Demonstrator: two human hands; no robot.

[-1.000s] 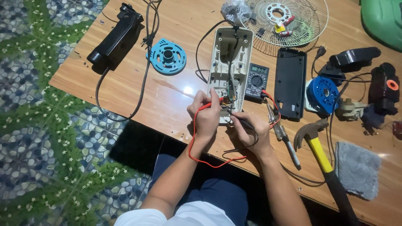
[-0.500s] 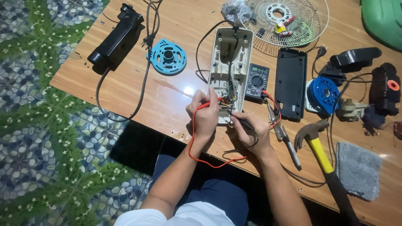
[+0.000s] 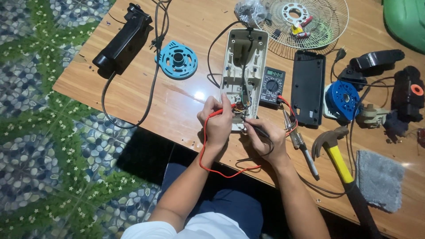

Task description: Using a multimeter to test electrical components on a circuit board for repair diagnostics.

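Observation:
My left hand pinches a red test probe whose red lead loops down off the table edge. My right hand grips a black test probe. Both probe tips meet the wiring at the near end of an opened beige plastic housing lying lengthwise on the wooden table. A small dark multimeter sits just right of the housing, its leads running to my hands.
A black cover plate, a blue round part, a yellow-handled hammer, a screwdriver and a grey cloth lie at right. A wire fan guard, a blue disc and a black corded handle lie farther off.

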